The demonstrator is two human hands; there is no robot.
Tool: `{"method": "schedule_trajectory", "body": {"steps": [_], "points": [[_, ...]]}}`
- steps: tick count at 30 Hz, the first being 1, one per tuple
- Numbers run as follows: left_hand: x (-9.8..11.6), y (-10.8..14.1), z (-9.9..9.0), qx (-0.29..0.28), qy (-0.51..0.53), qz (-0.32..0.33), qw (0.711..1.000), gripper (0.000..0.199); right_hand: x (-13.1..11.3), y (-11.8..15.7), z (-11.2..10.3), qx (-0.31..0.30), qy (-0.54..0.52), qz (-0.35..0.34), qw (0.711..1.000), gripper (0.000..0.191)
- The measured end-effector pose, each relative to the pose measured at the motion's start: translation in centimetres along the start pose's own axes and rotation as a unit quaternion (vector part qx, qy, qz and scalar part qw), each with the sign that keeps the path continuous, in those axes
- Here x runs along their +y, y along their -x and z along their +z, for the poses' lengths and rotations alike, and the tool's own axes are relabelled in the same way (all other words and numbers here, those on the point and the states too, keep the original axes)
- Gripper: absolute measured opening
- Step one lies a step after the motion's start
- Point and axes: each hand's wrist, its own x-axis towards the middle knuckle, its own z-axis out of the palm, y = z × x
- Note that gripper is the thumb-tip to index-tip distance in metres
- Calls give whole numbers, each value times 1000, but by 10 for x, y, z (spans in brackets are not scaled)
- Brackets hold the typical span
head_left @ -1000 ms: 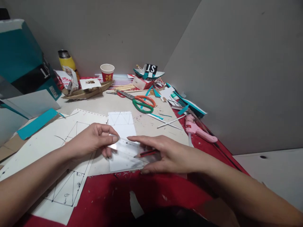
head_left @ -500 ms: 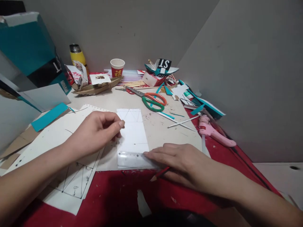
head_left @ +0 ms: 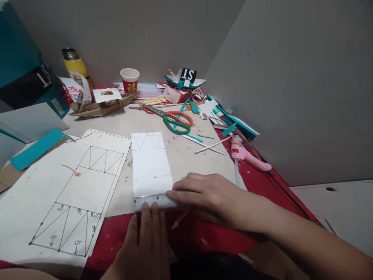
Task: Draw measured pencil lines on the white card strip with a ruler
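Note:
A narrow white paper strip (head_left: 150, 165) lies on the board, marked with pencil zigzags at its far end and a cross line nearer me. Across its near end rests a clear ruler (head_left: 163, 201). My left hand (head_left: 142, 243) is open, its fingertips lying flat on the ruler's near edge. My right hand (head_left: 215, 196) touches the ruler's right end with its fingers. A red pencil (head_left: 182, 217) is held beneath that same hand, tip pointing left toward me. Left of the strip is a sheet with a larger truss drawing (head_left: 78, 190), numbers and arrows on it.
Scissors (head_left: 178, 121) with orange and green handles lie beyond the strip. A pink glue gun (head_left: 247, 155) sits at the right. Farther back are a cardboard boat (head_left: 101, 107), a paper cup (head_left: 129, 81), a yellow bottle (head_left: 76, 67) and a small model boat (head_left: 185, 79).
My left hand has come down from above the strip onto the ruler, uncovering the drawing. The right hand stays at the ruler with the pencil. The view has shifted right.

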Motion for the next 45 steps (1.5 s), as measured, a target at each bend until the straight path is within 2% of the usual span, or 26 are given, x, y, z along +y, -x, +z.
{"method": "schedule_trajectory", "body": {"steps": [11, 22, 25, 27, 28, 29, 30, 32, 33, 35, 37, 39, 42, 45], "points": [[8, -1, -2, -6, 18, 16, 1000, 38, 5, 4, 7, 4, -22, -5, 1000, 46], [6, -3, -1, 26, 32, 13, 999, 33, 7, 9, 8, 28, -3, 0, 1000, 43], [-12, -13, -7, 54, 72, 9, 996, 30, 11, 15, 8, 76, -23, 19, 997, 40], [-38, -26, -11, 8, 114, 2, 993, 29, 15, 19, 7, 128, -55, 50, 989, 42], [-54, -34, -12, -39, 125, -15, 991, 27, 16, 20, 6, 151, -74, 74, 983, 42], [-71, -41, -11, -99, 135, -53, 984, 25, 17, 21, 5, 170, -97, 101, 975, 41], [-88, -48, -9, -114, 149, -107, 976, 23, 17, 22, 3, 182, -122, 133, 967, 39], [-118, -59, 2, -148, 180, -202, 951, 36, 17, 23, 0, 195, -181, 205, 942, 37], [-130, -63, 10, -155, 208, -223, 940, 49, 17, 24, -2, 200, -218, 241, 924, 39], [-147, -68, 26, -181, 276, -222, 917, 75, 16, 25, -5, 208, -302, 299, 881, 47], [-156, -72, 40, -224, 316, -214, 897, 92, 16, 26, -8, 219, -392, 320, 834, 52], [-159, -78, 49, -248, 320, -202, 892, 98, 16, 23, -10, 238, -477, 306, 789, 53], [-164, -92, 53, -278, 310, -179, 891, 101, 14, 13, -13, 245, -582, 266, 728, 53], [-170, -111, 52, -318, 306, -154, 884, 98, 11, 1, -10, 231, -648, 247, 683, 55]]}}
